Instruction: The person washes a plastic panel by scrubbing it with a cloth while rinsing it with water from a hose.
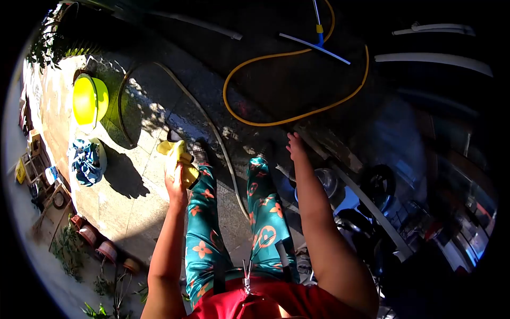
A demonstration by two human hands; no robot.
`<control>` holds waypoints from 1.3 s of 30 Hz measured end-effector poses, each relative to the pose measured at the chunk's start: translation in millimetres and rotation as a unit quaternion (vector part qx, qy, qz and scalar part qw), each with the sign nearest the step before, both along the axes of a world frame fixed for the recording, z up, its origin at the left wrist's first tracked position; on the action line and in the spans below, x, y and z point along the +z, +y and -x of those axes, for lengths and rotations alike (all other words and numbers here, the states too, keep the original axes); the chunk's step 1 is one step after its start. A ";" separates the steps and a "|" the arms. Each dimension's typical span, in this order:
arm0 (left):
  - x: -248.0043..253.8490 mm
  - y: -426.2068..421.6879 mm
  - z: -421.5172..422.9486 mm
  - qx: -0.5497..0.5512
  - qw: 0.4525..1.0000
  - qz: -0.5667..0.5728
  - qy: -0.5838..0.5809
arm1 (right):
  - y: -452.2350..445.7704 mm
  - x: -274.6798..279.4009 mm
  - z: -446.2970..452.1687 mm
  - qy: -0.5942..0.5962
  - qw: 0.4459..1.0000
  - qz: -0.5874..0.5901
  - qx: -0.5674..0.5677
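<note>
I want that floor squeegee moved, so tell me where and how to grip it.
Wrap the free right hand around the pole, just beyond the yellow collar. Come from the pole's left: the orange hose curves close by its right. The pole is slim and straight; the wide blade looks awkward to hold.

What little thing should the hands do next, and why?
Perhaps bring the right hand over to the yellow cloth. The left hand already grips the cloth, which hangs bunched up, while the right looks open and free to help spread it.
</note>
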State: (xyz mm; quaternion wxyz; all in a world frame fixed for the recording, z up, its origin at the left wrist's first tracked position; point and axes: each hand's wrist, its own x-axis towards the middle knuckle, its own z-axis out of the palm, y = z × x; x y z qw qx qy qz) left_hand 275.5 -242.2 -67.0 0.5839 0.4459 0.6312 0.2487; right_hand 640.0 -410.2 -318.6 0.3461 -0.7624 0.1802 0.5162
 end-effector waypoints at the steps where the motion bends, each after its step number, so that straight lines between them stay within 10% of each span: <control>1: -14.6 1.4 -16.4 -0.013 0.999 -0.029 -0.002 | 0.0 -33.5 -8.2 0.002 1.000 0.008 -0.011; 8: -130.8 -7.3 -61.0 0.099 0.978 0.175 -0.056 | 18.5 -186.8 -40.8 -0.005 0.972 0.096 -0.216; 11: -146.0 -9.0 -75.4 0.039 0.972 0.208 -0.106 | 27.6 -198.8 -52.0 0.036 0.929 -0.146 -0.339; 15: -158.4 -9.5 -96.4 -0.004 0.967 0.217 -0.133 | 43.6 -186.8 -59.0 -0.045 0.910 -0.190 -0.366; 20: -124.8 11.9 -161.8 -0.088 0.964 0.154 -0.195 | 100.2 -5.0 -11.7 -0.058 0.928 -0.326 -0.173; 22: -119.3 21.3 -177.6 -0.329 0.936 -0.127 -0.010 | 110.1 65.9 12.7 -0.048 0.944 -0.307 -0.113; 27: -26.9 53.4 -194.6 -0.364 0.914 -0.173 0.038 | 128.9 187.9 37.5 -0.071 0.933 -0.349 0.050; 32: 73.7 80.1 -164.1 -0.361 0.901 -0.239 -0.031 | 196.4 332.0 26.7 0.100 0.813 -0.547 -0.174; 35: 117.3 77.3 -136.3 -0.341 0.900 -0.259 -0.080 | 229.0 344.4 -13.5 0.168 0.729 -0.488 -0.450; 39: 176.1 97.6 -87.8 -0.336 0.899 -0.269 -0.075 | 240.5 324.3 -55.1 0.128 0.705 -0.464 -0.522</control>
